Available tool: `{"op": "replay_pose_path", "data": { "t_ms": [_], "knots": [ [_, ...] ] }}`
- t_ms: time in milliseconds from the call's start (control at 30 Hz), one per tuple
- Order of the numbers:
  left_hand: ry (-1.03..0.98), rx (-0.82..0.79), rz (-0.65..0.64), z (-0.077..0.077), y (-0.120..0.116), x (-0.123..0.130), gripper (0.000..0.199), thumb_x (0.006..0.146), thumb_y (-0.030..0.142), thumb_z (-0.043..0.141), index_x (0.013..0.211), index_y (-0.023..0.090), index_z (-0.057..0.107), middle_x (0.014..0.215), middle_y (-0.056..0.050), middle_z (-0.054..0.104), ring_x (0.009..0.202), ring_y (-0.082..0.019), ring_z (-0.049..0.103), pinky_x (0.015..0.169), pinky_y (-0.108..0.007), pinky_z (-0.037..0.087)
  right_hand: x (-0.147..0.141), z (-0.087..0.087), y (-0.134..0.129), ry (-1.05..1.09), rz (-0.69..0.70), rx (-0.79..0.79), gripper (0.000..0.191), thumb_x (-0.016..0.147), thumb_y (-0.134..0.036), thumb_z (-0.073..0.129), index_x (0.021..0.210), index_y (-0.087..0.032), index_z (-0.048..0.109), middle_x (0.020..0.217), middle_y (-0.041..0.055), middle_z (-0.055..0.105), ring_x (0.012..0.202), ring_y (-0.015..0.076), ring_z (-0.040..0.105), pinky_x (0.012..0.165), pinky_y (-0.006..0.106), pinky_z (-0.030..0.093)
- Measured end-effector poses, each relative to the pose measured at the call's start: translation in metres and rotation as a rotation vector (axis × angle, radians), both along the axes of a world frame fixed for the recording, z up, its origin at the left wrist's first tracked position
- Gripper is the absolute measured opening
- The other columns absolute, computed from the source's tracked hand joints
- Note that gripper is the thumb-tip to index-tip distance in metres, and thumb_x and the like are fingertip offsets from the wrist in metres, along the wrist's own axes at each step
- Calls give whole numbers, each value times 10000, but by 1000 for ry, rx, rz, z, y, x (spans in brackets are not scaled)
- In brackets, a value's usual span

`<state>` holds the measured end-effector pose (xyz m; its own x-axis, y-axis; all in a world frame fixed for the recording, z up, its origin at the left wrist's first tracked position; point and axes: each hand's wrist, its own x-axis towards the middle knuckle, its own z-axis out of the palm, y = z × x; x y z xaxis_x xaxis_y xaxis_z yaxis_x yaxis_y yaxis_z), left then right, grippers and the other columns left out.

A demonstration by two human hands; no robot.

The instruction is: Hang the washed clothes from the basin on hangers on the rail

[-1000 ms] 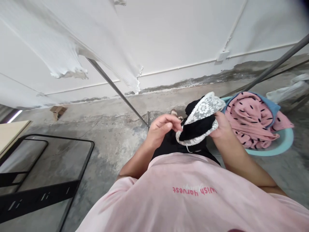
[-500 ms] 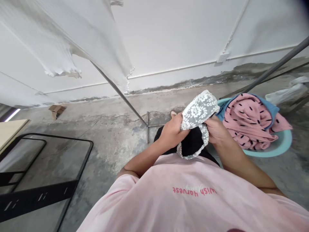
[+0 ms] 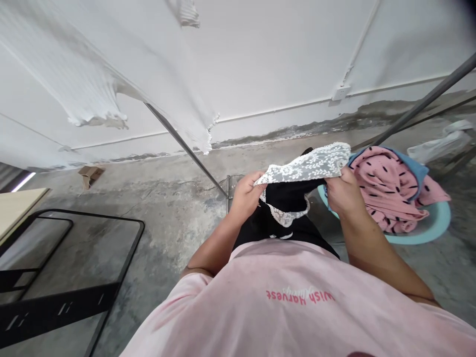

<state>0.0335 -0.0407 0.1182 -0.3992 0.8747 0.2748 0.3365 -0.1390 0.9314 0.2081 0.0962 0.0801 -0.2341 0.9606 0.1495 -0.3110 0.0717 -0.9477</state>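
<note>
Firmly in hand: a black garment (image 3: 288, 198) with a white floral lace panel (image 3: 307, 164), pulled out flat between both hands.
Left hand (image 3: 245, 196): fingers curled and pressed onto the panel's left end.
Right hand (image 3: 344, 191): closed around the panel's right end; the exact pinch is hidden behind the fingers.
Garment position: held over the lap at frame centre, a lower lace edge (image 3: 286, 216) hanging beneath.
Progress: one piece is up for handling; more clothing lies bunched, not folded, in the basin.
Right of frame: a pale teal plastic basin (image 3: 420, 233) holding pink fabric with black dashes (image 3: 386, 188) and blue cloth (image 3: 412, 166); a white plastic bag (image 3: 439, 146) lies beyond.
Lettering: "Wish Harvest" in red, upside down on the pale pink T-shirt (image 3: 297, 322), a fainter script across it unreadable.
Lower left of frame: a black metal frame (image 3: 70, 292) on a concrete floor (image 3: 174, 218).
</note>
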Motion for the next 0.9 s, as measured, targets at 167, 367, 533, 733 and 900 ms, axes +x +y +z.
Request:
{"op": "replay_pose_path", "data": {
  "t_ms": [167, 367, 533, 733, 900],
  "knots": [
    [-579, 77, 27, -4, 6, -1, 232, 726, 376, 779, 817, 184, 685, 716, 35, 641, 651, -98, 559, 645, -198, 438, 4, 9, -2, 59, 130, 21, 331, 683, -250, 801, 992, -179, 704, 1021, 17, 721, 923, 139, 650, 897, 270, 501],
    [7, -34, 3, 7, -1, -7, 643, 681, 481, 850, 1232, 224, 640, 1140, -62, 700, 1011, -228, 644, 890, -299, 487, 21, 35, 4, 81, -169, 210, 304, 582, -156, 837, 817, -165, 645, 799, -14, 690, 717, 92, 605, 680, 190, 458],
    [407, -111, -68, 11, 10, 6, 1150, 700, 527, 833, 1586, 247, 155, 1382, -160, 567, 1056, -253, 636, 941, -368, 490, 28, 50, -3, -50, -94, 255, 209, 647, -149, 777, 811, -174, 649, 766, -12, 665, 703, 99, 584, 681, 209, 436],
    [612, -112, -244, 22, 33, 39, 493, 858, 299, 650, 1338, 240, 555, 1278, -98, 651, 1164, -299, 610, 1015, -406, 469, 18, 47, -18, -434, 150, 467, 156, 724, -248, 716, 874, -204, 708, 836, -1, 667, 724, 124, 557, 694, 251, 420],
    [114, 45, -72, 23, 36, 27, 271, 858, 183, 497, 1087, 220, 639, 1080, -22, 718, 974, -190, 666, 902, -298, 514, 13, 19, 0, -588, 113, 524, 294, 701, -295, 686, 989, -248, 717, 951, 31, 678, 854, 187, 594, 787, 319, 477]
  ]
}}
